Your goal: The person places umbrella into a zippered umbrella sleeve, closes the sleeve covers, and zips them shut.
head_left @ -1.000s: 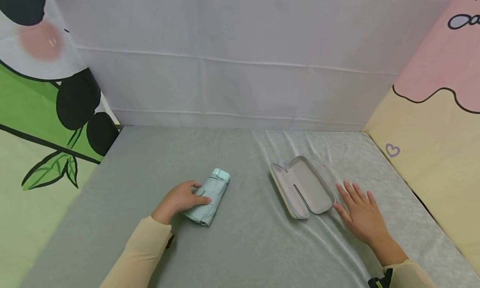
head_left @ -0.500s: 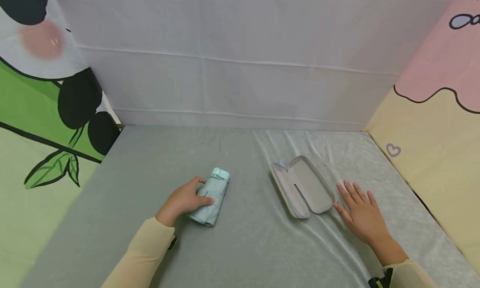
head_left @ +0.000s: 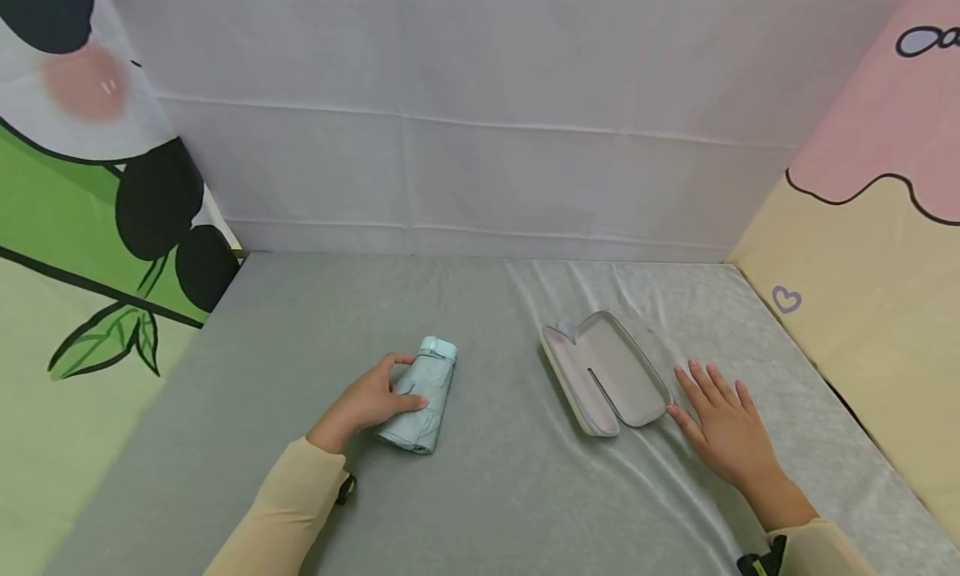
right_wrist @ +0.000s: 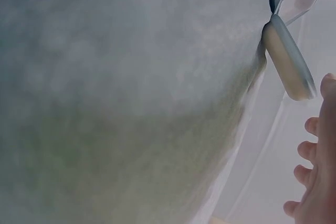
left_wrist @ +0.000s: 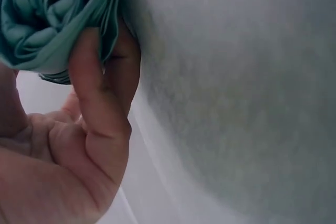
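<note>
A rolled bundle (head_left: 424,397) of crinkled teal fabric sits gripped between the left hand's (head_left: 367,403) curled fingers and thumb; the right hand (head_left: 727,438) spreads straight fingers over velvety grey cloth (head_left: 495,509), holding nothing, thumb beside an open, smooth-lined case (head_left: 622,380), contact unclear. Left fingertips are partly hidden. The bundle's near end has swung slightly rightward within a second.

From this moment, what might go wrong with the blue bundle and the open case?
The blue bundle shows many folds at its end in the left wrist view; it might unroll if the left hand's grip loosens.
The open case could shift if the right hand's grip, spread flat with its thumb close to the edge, nudges it.
The grey cloth, creased near the case, might bunch up.
</note>
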